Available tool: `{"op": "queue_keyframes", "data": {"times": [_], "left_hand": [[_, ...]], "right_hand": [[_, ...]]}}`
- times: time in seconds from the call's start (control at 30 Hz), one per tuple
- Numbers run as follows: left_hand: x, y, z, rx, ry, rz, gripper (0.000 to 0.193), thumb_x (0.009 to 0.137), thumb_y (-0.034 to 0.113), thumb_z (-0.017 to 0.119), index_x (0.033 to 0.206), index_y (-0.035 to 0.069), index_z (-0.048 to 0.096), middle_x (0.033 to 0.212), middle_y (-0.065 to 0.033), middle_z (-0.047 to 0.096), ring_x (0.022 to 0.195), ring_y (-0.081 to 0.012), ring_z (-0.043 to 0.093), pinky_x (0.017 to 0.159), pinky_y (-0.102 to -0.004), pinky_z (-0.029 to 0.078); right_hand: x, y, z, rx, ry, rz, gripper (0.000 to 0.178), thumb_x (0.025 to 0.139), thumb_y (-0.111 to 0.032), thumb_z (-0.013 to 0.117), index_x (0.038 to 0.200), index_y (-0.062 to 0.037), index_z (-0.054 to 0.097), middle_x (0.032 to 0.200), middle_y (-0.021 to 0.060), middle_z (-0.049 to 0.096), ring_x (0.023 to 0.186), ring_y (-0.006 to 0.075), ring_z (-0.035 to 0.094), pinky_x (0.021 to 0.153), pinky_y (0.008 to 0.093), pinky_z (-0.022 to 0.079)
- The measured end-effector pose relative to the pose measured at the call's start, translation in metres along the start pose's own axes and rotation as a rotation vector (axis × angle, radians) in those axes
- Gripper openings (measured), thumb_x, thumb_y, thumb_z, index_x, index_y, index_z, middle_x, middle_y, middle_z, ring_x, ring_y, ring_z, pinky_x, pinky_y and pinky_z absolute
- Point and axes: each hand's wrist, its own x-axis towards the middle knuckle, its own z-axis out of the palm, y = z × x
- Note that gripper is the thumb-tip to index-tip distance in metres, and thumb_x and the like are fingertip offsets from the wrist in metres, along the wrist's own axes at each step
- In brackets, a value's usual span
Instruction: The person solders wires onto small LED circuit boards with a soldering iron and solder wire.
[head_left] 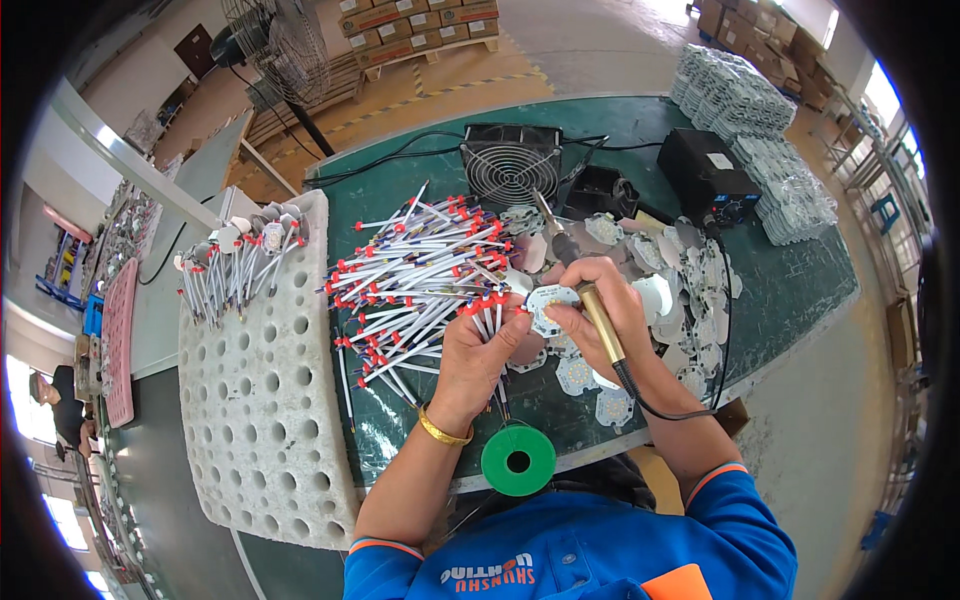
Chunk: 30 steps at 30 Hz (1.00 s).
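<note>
My left hand (472, 362), with a gold bracelet at its wrist, is closed on a few white-sleeved wires (487, 318) with red ends. Between thumb and finger, my right hand (618, 312) pinches a round white LED board (548, 304) against the left fingertips. The same hand also grips a soldering iron (604, 328), its tip pointing up and away from the board. Left of the hands lies a big heap of white-sleeved wires (410, 290). Loose LED boards (576, 376) and grey discs spread to the right. A green solder spool (541, 470) hangs near my chest.
A black fan (513, 168) with a wire grille stands behind the heap, beside a black iron holder (600, 192). At the far right are a black soldering station (708, 176) and stacked boards (745, 95). A white foam tray (245, 400) holds assembled wired pieces (235, 270) on the left.
</note>
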Motion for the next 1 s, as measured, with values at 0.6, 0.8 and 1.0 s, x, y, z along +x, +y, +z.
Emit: {"op": "queue_keyframes", "data": {"times": [0.6,0.8,1.0], "left_hand": [[-0.001,0.005,0.000,-0.226,-0.189,-0.168,0.020,0.086,0.013,0.063,0.101,0.001,0.062,0.075,-0.0031,0.063,0.058,-0.0054,0.050,0.051,-0.0181,0.038],[-0.002,0.008,0.001,-0.246,-0.186,-0.202,0.016,0.086,0.013,0.063,0.098,0.001,0.063,0.074,-0.0035,0.063,0.056,-0.0052,0.049,0.049,-0.0180,0.036],[-0.002,0.008,-0.003,-0.363,-0.146,-0.275,0.017,0.086,0.013,0.063,0.097,0.000,0.062,0.072,-0.0030,0.062,0.054,-0.0054,0.045,0.047,-0.0180,0.033]], "right_hand": [[0.004,0.011,-0.003,-0.123,0.173,-0.318,0.029,0.070,0.004,0.070,0.089,-0.0049,0.050,0.072,0.0069,0.057,0.057,0.0226,0.050,0.049,0.0309,0.041],[-0.001,0.013,-0.008,-0.135,0.095,-0.395,0.028,0.066,0.004,0.067,0.088,-0.0073,0.053,0.067,0.0080,0.050,0.054,0.0224,0.048,0.045,0.0316,0.037],[0.002,0.000,-0.011,-0.187,-0.066,-0.574,0.031,0.060,-0.001,0.063,0.090,-0.0081,0.055,0.065,0.0088,0.046,0.051,0.0235,0.047,0.043,0.0323,0.037]]}}
